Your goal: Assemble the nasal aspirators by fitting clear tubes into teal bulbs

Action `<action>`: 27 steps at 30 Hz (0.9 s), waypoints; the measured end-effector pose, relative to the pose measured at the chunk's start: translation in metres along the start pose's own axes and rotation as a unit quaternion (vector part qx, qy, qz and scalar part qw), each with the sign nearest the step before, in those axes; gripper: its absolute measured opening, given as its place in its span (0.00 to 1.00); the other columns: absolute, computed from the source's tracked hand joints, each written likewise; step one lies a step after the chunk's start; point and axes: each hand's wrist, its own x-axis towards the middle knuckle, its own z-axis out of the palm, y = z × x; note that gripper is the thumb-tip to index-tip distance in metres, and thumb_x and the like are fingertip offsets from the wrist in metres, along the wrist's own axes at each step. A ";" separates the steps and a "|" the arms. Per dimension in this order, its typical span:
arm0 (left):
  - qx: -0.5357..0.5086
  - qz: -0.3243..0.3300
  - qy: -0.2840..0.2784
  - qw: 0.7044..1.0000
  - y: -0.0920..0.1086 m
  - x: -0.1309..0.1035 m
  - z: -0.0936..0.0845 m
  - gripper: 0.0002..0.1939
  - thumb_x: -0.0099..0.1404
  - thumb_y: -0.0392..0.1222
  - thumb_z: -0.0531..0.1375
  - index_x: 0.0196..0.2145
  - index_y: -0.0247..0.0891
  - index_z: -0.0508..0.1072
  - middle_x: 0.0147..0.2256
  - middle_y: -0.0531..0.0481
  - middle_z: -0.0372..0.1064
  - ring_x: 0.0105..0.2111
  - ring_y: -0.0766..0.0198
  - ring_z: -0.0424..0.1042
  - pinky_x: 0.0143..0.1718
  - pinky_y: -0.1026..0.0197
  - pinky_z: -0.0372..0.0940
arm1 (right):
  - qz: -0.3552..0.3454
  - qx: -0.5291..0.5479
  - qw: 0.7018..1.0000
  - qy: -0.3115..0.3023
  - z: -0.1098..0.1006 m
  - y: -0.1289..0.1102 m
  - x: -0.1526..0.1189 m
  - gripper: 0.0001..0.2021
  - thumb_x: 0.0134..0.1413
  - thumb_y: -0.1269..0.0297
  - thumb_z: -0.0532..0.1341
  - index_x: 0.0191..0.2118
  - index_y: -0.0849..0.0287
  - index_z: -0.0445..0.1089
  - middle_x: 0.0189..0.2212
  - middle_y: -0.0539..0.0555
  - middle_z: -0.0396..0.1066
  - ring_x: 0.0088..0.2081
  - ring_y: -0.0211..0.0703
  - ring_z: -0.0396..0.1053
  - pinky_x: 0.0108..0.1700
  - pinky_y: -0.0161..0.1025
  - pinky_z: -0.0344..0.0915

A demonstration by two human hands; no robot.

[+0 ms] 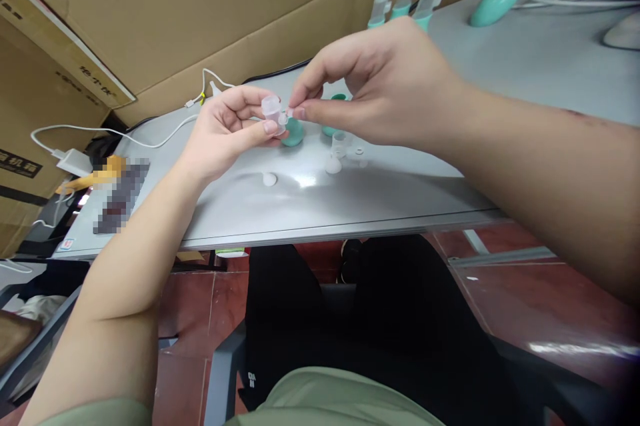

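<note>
Your left hand [227,129] is pinching a small clear cup [271,109] above the desk [280,203]. Your right hand [385,83], at its 3 o'clock, is pressing fingertips [299,113] together on the cup's edge.

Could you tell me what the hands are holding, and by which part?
The left hand pinches a small clear plastic cap by its sides; the right hand fingertips meet its right edge.

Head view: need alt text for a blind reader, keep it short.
Two bare hands meet above a grey table: the left hand holds a small clear plastic cup while the right hand pinches a tiny part at its rim. Beneath them lie teal pieces, clear caps and a white cable; cardboard boxes stand behind.
</note>
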 end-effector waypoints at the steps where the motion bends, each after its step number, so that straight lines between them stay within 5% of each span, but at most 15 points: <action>1: 0.002 0.000 0.003 1.000 0.000 0.000 0.001 0.28 0.62 0.63 0.84 0.48 0.47 0.79 0.45 0.52 0.86 0.49 0.52 0.90 0.52 0.49 0.89 | 0.001 -0.006 1.000 -0.005 0.000 0.000 0.000 0.10 0.71 0.52 0.68 0.45 0.48 0.88 0.46 0.56 0.88 0.46 0.58 0.81 0.54 0.57 0.76; 8: 0.018 -0.001 0.012 1.000 0.000 -0.001 0.002 0.32 0.64 0.70 0.82 0.51 0.48 0.79 0.47 0.50 0.86 0.51 0.50 0.90 0.49 0.49 0.89 | -0.007 -0.029 0.999 -0.014 0.000 0.001 0.000 0.13 0.72 0.50 0.67 0.47 0.48 0.88 0.47 0.57 0.87 0.48 0.59 0.80 0.56 0.58 0.74; 18: 0.005 -0.003 0.011 1.000 0.004 -0.003 0.006 0.25 0.65 0.58 0.82 0.49 0.47 0.79 0.46 0.52 0.85 0.49 0.53 0.90 0.51 0.52 0.89 | -0.004 0.005 1.000 -0.015 0.001 0.001 0.001 0.08 0.69 0.55 0.69 0.43 0.49 0.85 0.45 0.57 0.87 0.44 0.56 0.80 0.54 0.56 0.77; 27: 0.041 0.014 0.011 0.999 0.001 -0.003 0.007 0.26 0.67 0.64 0.82 0.49 0.47 0.79 0.46 0.51 0.83 0.52 0.51 0.90 0.51 0.51 0.89 | -0.005 0.004 0.999 -0.035 0.002 0.003 0.002 0.10 0.69 0.52 0.68 0.45 0.46 0.87 0.45 0.57 0.87 0.45 0.56 0.80 0.51 0.55 0.78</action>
